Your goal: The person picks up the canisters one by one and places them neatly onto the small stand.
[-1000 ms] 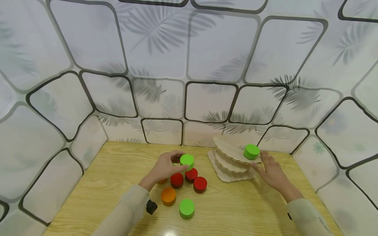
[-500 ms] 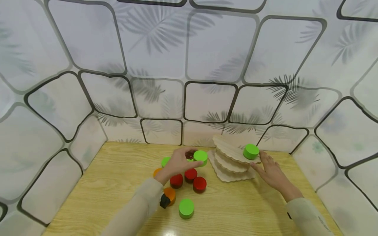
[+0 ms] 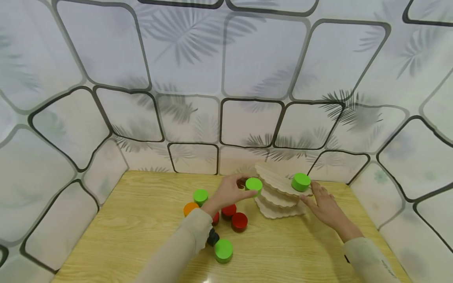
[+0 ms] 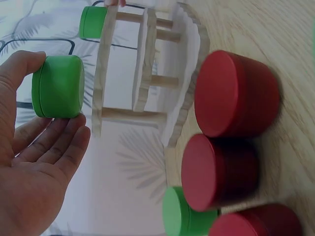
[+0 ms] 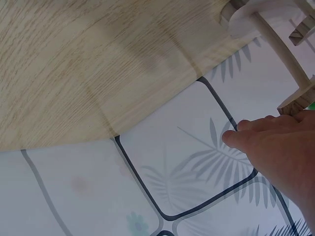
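Note:
A green round lidded tin (image 3: 254,186) is pinched between the thumb and fingers of my left hand (image 3: 230,192). It hovers just left of the top shelf of a wooden tiered stand (image 3: 274,179). In the left wrist view the held tin (image 4: 60,86) is apart from the scalloped shelves (image 4: 102,69). Another green tin (image 3: 301,182) sits at the right end of the top shelf. My right hand (image 3: 325,208) touches that end with thumb and outstretched fingers. In the right wrist view, the right hand's fingers (image 5: 256,132) lie against the shelf edge, partly out of frame.
Red tins (image 3: 239,222) stand on the wooden table (image 3: 283,251) below my left hand. A green tin (image 3: 201,196) and an orange tin (image 3: 191,209) stand farther left. One more green tin (image 3: 223,250) is nearer me. A patterned wall (image 3: 255,122) encloses the back and sides.
My left hand has carried the green tin rightward, from above the red tins to beside the stand's top shelf. My right hand and the tin on the shelf have stayed put.

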The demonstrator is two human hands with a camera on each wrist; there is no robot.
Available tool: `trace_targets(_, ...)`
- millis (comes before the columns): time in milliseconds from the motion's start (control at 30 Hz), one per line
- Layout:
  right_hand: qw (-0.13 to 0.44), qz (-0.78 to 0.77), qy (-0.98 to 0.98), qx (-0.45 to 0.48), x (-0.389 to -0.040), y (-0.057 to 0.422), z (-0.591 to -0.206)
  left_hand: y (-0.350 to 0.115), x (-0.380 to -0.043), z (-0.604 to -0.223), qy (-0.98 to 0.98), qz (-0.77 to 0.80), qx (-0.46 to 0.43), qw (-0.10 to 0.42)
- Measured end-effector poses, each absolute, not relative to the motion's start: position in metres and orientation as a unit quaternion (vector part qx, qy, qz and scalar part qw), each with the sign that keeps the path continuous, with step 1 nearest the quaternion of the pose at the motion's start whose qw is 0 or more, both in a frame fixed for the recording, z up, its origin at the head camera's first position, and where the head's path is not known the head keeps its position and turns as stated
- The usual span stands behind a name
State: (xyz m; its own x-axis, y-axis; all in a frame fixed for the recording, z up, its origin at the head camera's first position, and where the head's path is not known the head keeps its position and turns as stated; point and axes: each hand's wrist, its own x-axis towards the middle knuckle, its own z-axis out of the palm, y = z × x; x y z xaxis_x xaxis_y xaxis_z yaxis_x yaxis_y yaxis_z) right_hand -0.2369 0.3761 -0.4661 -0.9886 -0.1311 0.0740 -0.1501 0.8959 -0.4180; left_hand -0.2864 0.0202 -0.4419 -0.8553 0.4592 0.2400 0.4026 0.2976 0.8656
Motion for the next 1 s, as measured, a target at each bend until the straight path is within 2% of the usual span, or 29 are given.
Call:
trace_targets(567, 0.024, 0.172, -0.982, 0.072, -0.238, 0.372, -0.464, 0.057, -0.298, -0.438, 0.819, 0.511, 0.258, 0.027)
trace_targets(1000, 0.026, 0.159, -0.985, 0.066, -0.237, 0.373, -0.463, 0.088, -0.308, -0.440, 0.827, 0.484, 0.284, 0.020)
